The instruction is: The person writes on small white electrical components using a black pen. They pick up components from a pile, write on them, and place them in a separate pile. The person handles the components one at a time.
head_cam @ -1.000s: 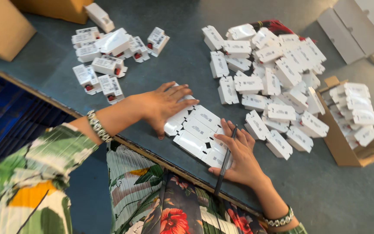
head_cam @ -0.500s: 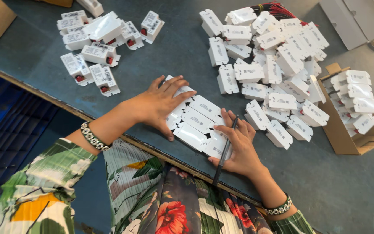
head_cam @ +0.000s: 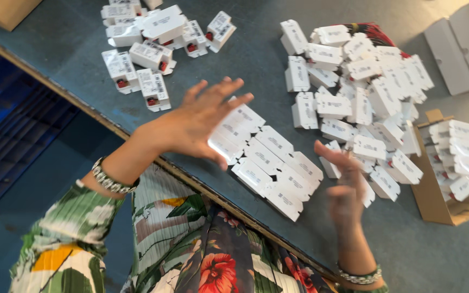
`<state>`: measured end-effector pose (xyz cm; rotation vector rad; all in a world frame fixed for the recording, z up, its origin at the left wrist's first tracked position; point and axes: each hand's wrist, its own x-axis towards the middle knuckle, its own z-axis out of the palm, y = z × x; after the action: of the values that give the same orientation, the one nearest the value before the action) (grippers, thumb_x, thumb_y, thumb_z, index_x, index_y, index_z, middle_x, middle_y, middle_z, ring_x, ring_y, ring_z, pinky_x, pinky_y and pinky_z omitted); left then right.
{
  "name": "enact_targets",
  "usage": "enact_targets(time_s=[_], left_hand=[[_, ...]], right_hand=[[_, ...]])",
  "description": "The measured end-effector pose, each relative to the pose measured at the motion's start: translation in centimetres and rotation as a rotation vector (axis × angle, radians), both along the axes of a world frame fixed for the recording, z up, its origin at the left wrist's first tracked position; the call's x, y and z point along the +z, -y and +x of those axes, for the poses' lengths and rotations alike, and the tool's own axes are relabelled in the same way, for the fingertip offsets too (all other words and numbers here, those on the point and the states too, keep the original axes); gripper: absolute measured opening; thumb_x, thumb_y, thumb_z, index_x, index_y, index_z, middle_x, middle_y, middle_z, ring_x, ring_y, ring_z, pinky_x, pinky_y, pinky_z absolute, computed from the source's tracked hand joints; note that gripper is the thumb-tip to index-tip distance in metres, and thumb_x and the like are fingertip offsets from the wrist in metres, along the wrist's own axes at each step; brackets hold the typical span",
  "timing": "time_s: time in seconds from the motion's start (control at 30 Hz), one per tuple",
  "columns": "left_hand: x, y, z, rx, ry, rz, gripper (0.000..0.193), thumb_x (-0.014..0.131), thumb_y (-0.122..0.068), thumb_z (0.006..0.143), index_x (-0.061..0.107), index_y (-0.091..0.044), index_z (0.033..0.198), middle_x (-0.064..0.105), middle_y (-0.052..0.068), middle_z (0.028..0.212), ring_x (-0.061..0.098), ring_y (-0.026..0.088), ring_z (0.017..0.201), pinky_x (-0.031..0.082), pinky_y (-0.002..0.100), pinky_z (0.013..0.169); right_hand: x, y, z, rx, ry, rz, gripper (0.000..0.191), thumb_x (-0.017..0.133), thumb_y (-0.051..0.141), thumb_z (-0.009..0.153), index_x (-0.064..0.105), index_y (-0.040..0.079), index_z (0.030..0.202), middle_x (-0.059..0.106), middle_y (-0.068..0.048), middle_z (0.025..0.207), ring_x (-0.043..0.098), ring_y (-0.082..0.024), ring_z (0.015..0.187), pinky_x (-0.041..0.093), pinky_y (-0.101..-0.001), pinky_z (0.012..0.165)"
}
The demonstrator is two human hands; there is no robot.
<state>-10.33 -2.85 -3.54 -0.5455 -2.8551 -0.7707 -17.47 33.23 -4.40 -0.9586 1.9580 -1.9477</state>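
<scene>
**Both hands lifted over a row of flat cartons**

The left hand [head_cam: 202,122] hovers with fingers spread wide, holding nothing, over the near end of a row of flattened white cardboard cartons [head_cam: 270,160] lying side by side at the grey table's [head_cam: 256,70] front edge. The right hand [head_cam: 343,187], blurred and raised beside the row, looks loosely curled and empty.

Grey-blue worktable [head_cam: 71,54] (wood-edged) stands above a blue grated floor [head_cam: 12,119].
</scene>
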Motion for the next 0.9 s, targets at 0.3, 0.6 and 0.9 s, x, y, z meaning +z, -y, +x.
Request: enact_targets(time_s=[0.3,0.6,0.9], left_hand=[[-4.2,-1.0,6.9,0.423,-0.252,0.379,0.06,0.081,-0.044,0.084,0.063,-0.011,0.13,0.067,0.005,0.131,0.065,0.025,0.118,0.045,0.044,0.107],[-5.8,0.4,6.0,0.436,-0.321,0.305,0.052,0.083,-0.035,0.085,0.068,-0.011,0.128,0.067,0.003,0.118,0.065,0.022,0.114,0.048,0.044,0.106],[-5.6,1.2,5.7,0.418,-0.363,0.131,0.039,0.069,-0.022,0.092,0.073,-0.032,0.13,0.061,-0.001,0.124,0.058,0.02,0.113,0.046,0.041,0.105]], right_hand=[[-1.4,11.8,-1.7,0.239,0.266,-0.03,0.027,0.06,0.021,0.106,0.068,-0.005,0.109,0.054,-0.013,0.112,0.066,-0.021,0.096,0.06,-0.0356,0.078],[-1.7,18.0,-1.9,0.253,0.069,0.227,0.019,0.073,-0.01,0.088,0.06,0.004,0.093,0.055,-0.006,0.108,0.062,-0.011,0.1,0.056,-0.0256,0.087],[-1.5,18.9,-2.0,0.212,0.065,0.248,0.02,0.07,-0.013,0.091,0.059,0.004,0.093,0.056,-0.007,0.115,0.063,-0.012,0.109,0.061,-0.0288,0.097]])
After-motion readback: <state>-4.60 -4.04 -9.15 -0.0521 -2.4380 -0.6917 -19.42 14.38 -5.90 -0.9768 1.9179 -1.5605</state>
